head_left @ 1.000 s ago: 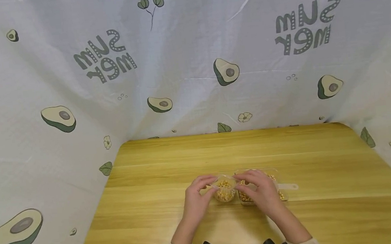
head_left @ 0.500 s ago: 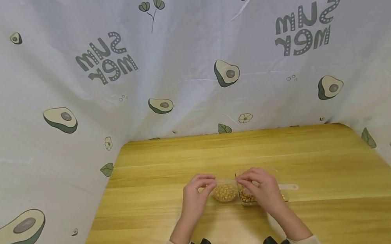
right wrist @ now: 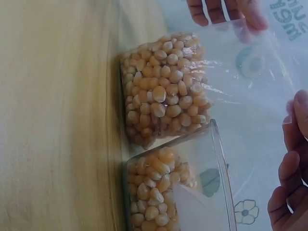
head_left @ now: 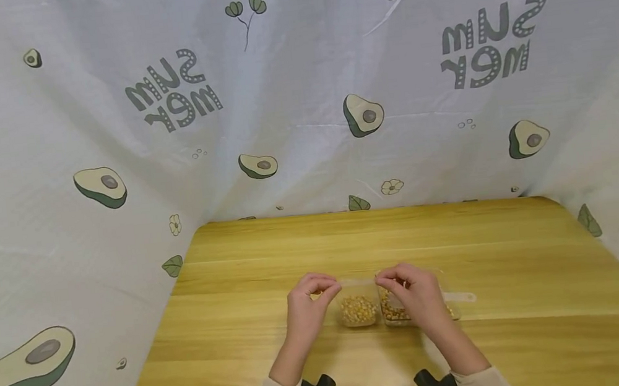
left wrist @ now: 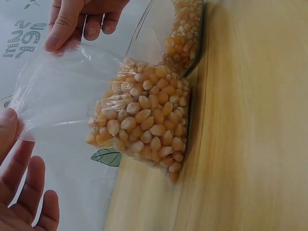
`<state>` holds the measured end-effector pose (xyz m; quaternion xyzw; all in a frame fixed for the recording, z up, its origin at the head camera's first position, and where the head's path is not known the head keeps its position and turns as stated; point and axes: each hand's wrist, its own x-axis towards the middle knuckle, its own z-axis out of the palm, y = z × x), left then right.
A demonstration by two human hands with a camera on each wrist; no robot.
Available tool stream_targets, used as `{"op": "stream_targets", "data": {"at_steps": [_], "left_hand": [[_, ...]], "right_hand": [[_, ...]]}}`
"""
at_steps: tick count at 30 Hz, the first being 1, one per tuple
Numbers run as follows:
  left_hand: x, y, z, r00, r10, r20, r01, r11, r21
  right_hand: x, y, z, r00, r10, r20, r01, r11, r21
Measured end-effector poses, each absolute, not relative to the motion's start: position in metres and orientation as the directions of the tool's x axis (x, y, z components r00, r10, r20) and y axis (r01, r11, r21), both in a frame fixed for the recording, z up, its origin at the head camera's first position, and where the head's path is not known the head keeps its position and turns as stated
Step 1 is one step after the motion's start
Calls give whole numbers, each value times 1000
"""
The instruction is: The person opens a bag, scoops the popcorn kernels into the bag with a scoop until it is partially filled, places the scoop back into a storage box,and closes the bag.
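A clear plastic bag [head_left: 359, 310] with corn kernels in its lower part stands on the table between my hands. Its upper part is stretched flat and taut. My left hand [head_left: 305, 308] pinches one top corner between thumb and forefinger; my right hand [head_left: 420, 297] pinches the opposite corner. In the left wrist view the bag [left wrist: 144, 113] bulges at the bottom with kernels, and the film above them is see-through. Right beside it, under my right hand, is a clear rectangular container [right wrist: 222, 168] of corn kernels, partly hidden in the head view.
A white scoop [right wrist: 192, 207] lies in the container, its handle [head_left: 459, 297] sticking out over the right side. The wooden table [head_left: 235, 349] runs back to a printed cloth [head_left: 300, 94] that hangs behind it and along both sides.
The bag's mouth, held round and open a second ago, is now drawn into a straight line between my hands. The bag looks flatter and stands upright; both hands keep their pinch.
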<state>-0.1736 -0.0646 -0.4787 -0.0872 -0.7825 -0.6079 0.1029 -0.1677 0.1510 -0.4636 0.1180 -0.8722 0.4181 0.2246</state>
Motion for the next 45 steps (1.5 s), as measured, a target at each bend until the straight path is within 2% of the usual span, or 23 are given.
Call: {"op": "stream_targets", "data": {"at_steps": [11,23,33,39,45], "left_hand": [[-174,-66,-481,-957,15,290,283,265,922],[-175,-64,-485,-956,29,294,293,219,931],[-175,-63,-488,-960,41,276,278,190,942],[-175,-61,-488,-962,54,268,274,207,939],[-176,-59,-485,-964,64,260,267,215,939]], "right_hand": [[-170,152,-466,-877,-29,480,-390,627,-674],[-172,148,-469,-834,-84,545,-450,674,-585],[-180,134,-467,-786,-214,580,-555,658,-509],[-182,132,-469,-792,-189,580,-538,665,-518],[-181,131,-468,-848,-151,508,-476,638,-605]]}}
